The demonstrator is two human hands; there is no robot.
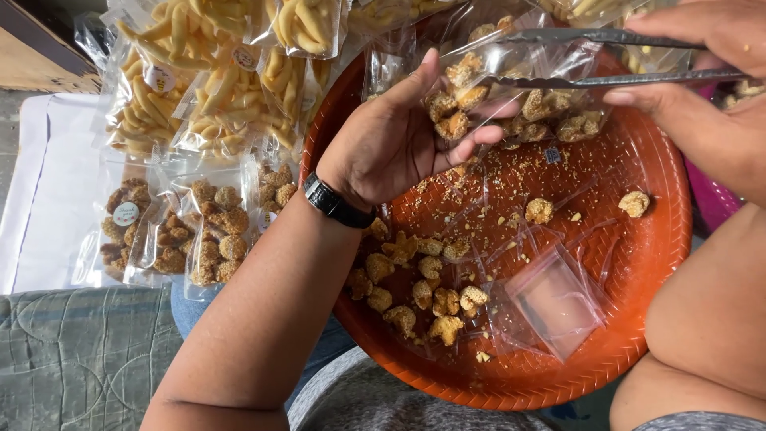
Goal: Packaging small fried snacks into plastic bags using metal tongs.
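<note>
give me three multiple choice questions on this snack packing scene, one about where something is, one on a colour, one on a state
1. Where do the loose sesame-coated snacks lie?
A. on the round tray
B. on the grey quilted cloth
C. inside a bowl

2. What colour is the tray?
A. blue
B. orange-red
C. white

3. What state is the clear bag in the left hand?
A. sealed and labelled
B. empty and flat
C. partly filled, with tongs at its mouth

Answers:
1. A, the pieces sit in a cluster on the tray's lower left part.
2. B, its woven-textured surface and rim are orange-red.
3. C, several pieces show through the bag, and the metal tongs held by the right hand reach in.
</note>
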